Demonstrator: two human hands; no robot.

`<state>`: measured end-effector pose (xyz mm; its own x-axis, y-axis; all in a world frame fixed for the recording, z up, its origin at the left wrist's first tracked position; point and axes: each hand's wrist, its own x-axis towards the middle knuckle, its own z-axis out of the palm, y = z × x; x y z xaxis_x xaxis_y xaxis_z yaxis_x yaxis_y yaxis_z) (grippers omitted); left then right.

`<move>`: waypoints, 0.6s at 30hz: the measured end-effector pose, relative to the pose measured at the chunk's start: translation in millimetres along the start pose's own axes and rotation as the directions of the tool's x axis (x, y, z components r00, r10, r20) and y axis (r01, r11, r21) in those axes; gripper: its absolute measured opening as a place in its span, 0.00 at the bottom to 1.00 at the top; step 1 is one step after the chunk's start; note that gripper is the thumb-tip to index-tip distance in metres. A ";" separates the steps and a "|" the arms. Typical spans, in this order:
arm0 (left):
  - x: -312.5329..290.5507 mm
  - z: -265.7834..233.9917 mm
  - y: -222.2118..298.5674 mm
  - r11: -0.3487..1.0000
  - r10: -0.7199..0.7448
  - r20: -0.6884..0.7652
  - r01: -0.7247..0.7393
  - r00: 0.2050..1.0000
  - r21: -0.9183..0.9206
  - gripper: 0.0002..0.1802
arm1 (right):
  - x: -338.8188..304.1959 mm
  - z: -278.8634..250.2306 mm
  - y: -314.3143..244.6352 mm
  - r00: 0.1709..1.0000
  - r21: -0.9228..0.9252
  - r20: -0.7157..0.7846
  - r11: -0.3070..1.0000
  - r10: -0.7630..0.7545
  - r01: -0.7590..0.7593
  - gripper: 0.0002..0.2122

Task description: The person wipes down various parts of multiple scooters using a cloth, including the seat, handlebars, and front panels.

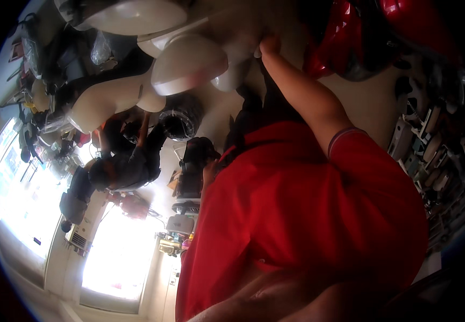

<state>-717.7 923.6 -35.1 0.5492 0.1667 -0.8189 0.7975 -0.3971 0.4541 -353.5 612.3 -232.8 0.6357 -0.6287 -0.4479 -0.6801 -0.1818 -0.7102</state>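
Observation:
My right arm in a red short sleeve reaches forward. My right hand (270, 46) is closed, its fingertips beside a small pale spot that I cannot make out. It is near glossy cream, rounded panels (189, 63), which look like scooter bodywork; whether it touches them is too dark to tell. My left hand (209, 173) is low at my left side, against the red shirt (297, 198), mostly hidden, and its fingers do not show clearly.
Glossy red bodywork (335, 40) is at the upper right. To the left are a long beige panel (109, 102), a black tyre (180, 124) and a crouching co-worker (127, 169) in dark clothes. Another person (79, 193) is farther off. Racks of parts (433, 145) line the right.

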 end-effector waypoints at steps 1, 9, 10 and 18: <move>2.2 1.5 14.1 1.000 -0.009 0.004 0.009 1.000 0.003 0.14 | 8.6 4.7 14.6 0.965 -0.101 0.130 0.971 0.230 -0.217 0.19; 22.5 17.5 96.4 0.992 -0.038 -0.073 0.046 0.997 0.117 0.17 | 13.5 -23.5 -105.7 0.930 -0.046 0.082 0.931 -0.359 0.363 0.14; 23.4 23.4 94.4 0.995 0.007 -0.077 0.001 0.997 0.099 0.17 | 6.2 -32.6 -131.8 0.815 -0.139 0.186 0.807 -0.549 0.575 0.14; 28.5 20.0 42.9 0.868 0.417 -0.012 -0.395 0.909 0.300 0.11 | -43.3 -53.0 -222.3 0.196 0.174 0.372 0.276 -0.907 0.945 0.09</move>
<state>-672.8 893.2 -45.9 0.8349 -0.0038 -0.5504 0.4008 -0.6812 0.6126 -249.2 639.8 -26.8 0.8777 0.3225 0.3545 0.4768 -0.5130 -0.7137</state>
